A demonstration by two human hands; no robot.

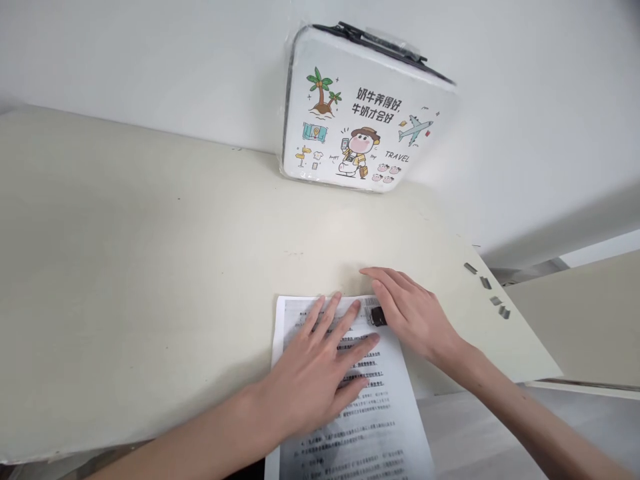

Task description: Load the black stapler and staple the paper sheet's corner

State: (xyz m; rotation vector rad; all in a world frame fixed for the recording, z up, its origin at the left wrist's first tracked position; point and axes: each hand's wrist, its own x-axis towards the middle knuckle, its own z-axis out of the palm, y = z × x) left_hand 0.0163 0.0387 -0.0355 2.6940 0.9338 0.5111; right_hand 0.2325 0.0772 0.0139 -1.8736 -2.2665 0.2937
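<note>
Lower-centre paper (380, 413) is already flattened under the splayed left hand (320, 370); a black object (379, 317) is gripped by the right hand (415, 317); what remains is unclear.

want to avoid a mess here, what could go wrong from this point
One fingertip of the left hand is close to the small black tool by the right hand, so it might get pinched. The paper seems to run past the near edge of the table, so it could bend or slip. The small grey strips lie near the table's right edge and might get knocked off.
</note>
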